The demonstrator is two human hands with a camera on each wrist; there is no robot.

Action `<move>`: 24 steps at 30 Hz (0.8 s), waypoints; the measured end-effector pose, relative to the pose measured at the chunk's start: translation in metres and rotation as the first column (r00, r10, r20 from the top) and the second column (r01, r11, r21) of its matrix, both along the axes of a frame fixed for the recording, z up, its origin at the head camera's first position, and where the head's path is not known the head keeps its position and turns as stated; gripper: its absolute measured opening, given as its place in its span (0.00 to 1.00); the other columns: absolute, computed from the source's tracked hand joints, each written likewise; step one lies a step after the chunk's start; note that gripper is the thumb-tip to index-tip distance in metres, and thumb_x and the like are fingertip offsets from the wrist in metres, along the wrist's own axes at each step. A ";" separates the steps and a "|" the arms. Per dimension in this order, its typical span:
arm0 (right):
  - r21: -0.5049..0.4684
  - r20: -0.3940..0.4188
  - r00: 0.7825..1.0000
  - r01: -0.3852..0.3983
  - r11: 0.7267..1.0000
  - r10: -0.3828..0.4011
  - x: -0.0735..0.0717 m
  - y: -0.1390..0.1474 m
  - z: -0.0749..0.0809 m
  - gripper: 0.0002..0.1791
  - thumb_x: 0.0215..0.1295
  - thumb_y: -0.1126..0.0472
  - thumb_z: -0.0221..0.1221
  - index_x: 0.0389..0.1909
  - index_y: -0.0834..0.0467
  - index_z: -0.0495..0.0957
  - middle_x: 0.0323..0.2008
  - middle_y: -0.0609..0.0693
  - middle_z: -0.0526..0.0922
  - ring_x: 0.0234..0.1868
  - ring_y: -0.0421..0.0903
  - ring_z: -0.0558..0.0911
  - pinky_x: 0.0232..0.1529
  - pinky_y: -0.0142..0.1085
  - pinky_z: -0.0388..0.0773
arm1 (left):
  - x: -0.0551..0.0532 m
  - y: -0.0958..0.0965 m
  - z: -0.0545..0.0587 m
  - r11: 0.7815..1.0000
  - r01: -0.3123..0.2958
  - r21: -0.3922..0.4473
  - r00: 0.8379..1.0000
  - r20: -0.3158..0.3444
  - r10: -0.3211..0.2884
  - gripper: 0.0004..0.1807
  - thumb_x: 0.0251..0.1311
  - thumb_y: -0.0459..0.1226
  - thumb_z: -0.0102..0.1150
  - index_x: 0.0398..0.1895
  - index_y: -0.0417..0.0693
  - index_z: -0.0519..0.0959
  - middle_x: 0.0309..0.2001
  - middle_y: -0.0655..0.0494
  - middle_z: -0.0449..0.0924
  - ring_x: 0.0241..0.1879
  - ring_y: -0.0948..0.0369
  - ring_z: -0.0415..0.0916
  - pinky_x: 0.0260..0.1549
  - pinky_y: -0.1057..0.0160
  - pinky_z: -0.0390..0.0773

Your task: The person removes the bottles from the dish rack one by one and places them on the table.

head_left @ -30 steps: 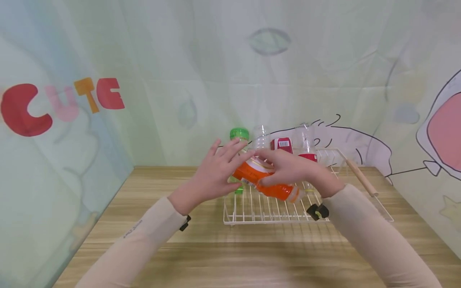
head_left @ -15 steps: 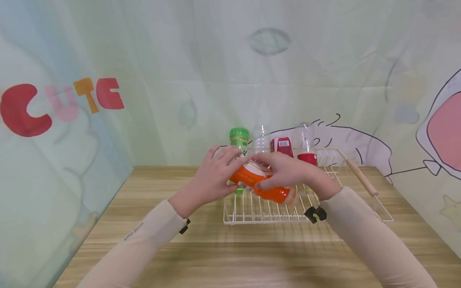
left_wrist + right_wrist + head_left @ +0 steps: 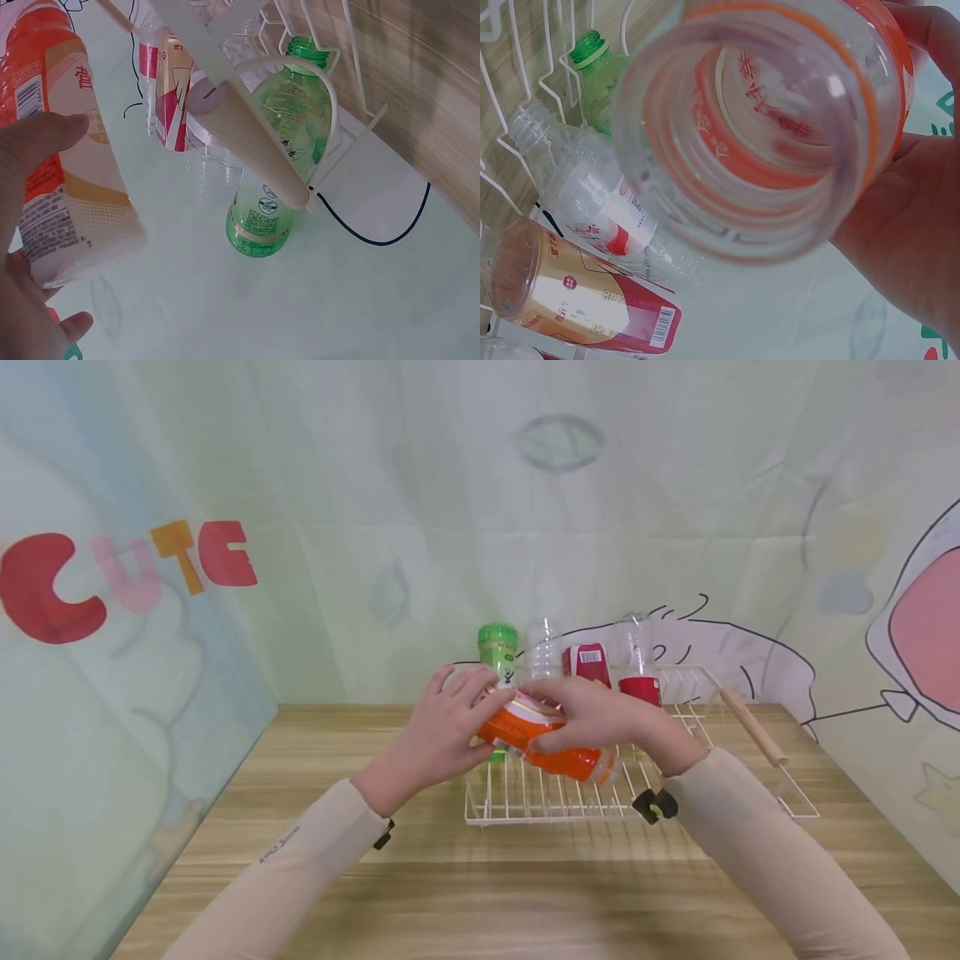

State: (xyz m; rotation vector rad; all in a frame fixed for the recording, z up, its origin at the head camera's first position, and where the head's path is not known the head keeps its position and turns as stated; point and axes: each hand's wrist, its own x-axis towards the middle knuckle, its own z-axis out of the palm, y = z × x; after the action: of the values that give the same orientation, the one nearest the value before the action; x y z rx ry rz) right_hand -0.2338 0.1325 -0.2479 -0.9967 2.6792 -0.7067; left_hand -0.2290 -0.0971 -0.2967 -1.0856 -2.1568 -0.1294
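Orange bottle (image 3: 561, 765): was held in both hands over the wire rack (image 3: 555, 821); lay tilted, base end up toward the left, neck lower toward the right; bare mouth faced the right wrist camera, red characters showed inside.
Left hand (image 3: 438, 727): gripped the base end; thumb lay across the label, barcode just beside it.
Right hand (image 3: 609, 713): gripped the body nearer the neck; thumb on the near side, fingers over the top.
Green bottle (image 3: 498, 647): stood base up in the rack, leftmost of the row, neck down among the wires; partly behind the hands.
Clear bottle (image 3: 544, 650): was just right of the green one, base up too; red-and-white label showed in the right wrist view.
Red-and-gold container (image 3: 589, 662): stood next along; barcode near its upper end.
Red-labelled bottle (image 3: 640, 688): stood at the right end of the row; clear plastic above the label.
Wooden handle (image 3: 753, 727): sat on the rack's right end; second handle (image 3: 251, 146) showed beside the green bottle in the left wrist view.
Surroundings: wood-grain tabletop (image 3: 480, 897) under the rack; pale printed backdrop (image 3: 450, 510) behind, "CUTE" lettering (image 3: 48, 589) on the left.
Sleeves: beige left sleeve (image 3: 307, 852) bore dark lettering; right sleeve (image 3: 761, 839) matched in colour.
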 end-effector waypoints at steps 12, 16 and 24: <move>-0.029 -0.019 1.000 0.022 0.999 -0.023 -0.001 0.008 0.009 0.38 0.57 0.52 0.64 0.69 0.53 0.63 0.57 0.51 0.76 0.51 0.49 0.78 0.44 0.39 0.81 | -0.002 0.000 0.002 0.998 -0.016 0.063 0.999 -0.037 0.018 0.32 0.42 0.40 0.73 0.54 0.47 0.74 0.52 0.45 0.75 0.56 0.48 0.69 0.58 0.44 0.66; -0.054 -0.024 0.999 0.025 0.998 -0.026 -0.002 0.013 0.012 0.38 0.58 0.51 0.64 0.69 0.53 0.63 0.60 0.50 0.75 0.56 0.50 0.77 0.49 0.42 0.80 | -0.003 -0.002 0.002 0.997 -0.032 0.070 0.999 -0.018 0.033 0.32 0.43 0.41 0.73 0.55 0.47 0.74 0.53 0.45 0.74 0.57 0.48 0.68 0.59 0.42 0.65; -0.178 -0.037 0.998 0.033 0.984 -0.041 -0.009 0.034 0.018 0.36 0.63 0.52 0.62 0.70 0.57 0.61 0.62 0.56 0.73 0.57 0.53 0.78 0.55 0.49 0.77 | -0.006 -0.010 -0.001 0.990 -0.086 0.109 0.996 -0.017 0.088 0.33 0.41 0.39 0.72 0.55 0.46 0.74 0.53 0.44 0.74 0.56 0.48 0.70 0.59 0.39 0.64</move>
State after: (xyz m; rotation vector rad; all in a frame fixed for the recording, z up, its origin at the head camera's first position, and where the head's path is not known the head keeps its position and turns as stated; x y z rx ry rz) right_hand -0.2431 0.1664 -0.2300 -1.0142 2.7137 -0.9566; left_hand -0.2346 -0.1076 -0.2976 -0.9258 -2.1473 -0.1911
